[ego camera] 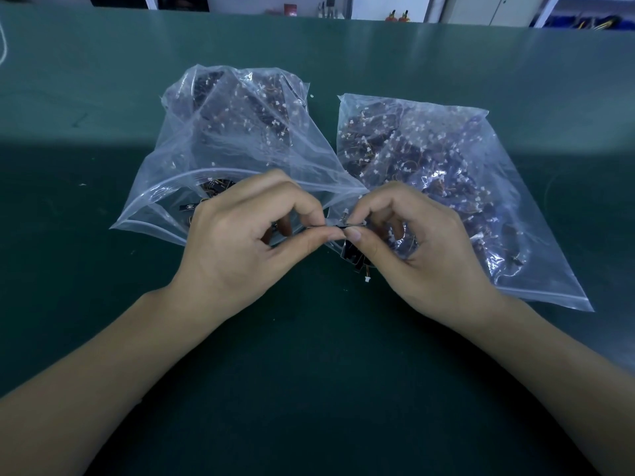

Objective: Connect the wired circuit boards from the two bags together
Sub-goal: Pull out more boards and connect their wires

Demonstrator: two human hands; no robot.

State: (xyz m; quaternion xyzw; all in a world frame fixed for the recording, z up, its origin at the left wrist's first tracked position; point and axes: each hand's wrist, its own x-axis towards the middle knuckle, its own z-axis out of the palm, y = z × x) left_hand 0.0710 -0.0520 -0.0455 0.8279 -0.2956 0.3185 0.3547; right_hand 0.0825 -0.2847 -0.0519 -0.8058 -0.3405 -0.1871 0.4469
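Two clear zip bags lie on the green mat, both full of small dark circuit boards with thin wires and white connectors. The left bag (220, 132) gapes open toward me; the right bag (446, 159) lies flatter. My left hand (240, 242) and my right hand (422, 245) meet between the bag mouths, thumb and forefinger of each pinching a small dark wired circuit board (338, 228) at its ends. A few more dark boards (354, 257) and a white connector (367, 278) hang just below my right thumb.
The green table mat (309, 355) stretches all round the bags. Beyond its far edge stand white cabinets and shelves with small items (395, 17). A white cord (4, 42) lies at the far left edge.
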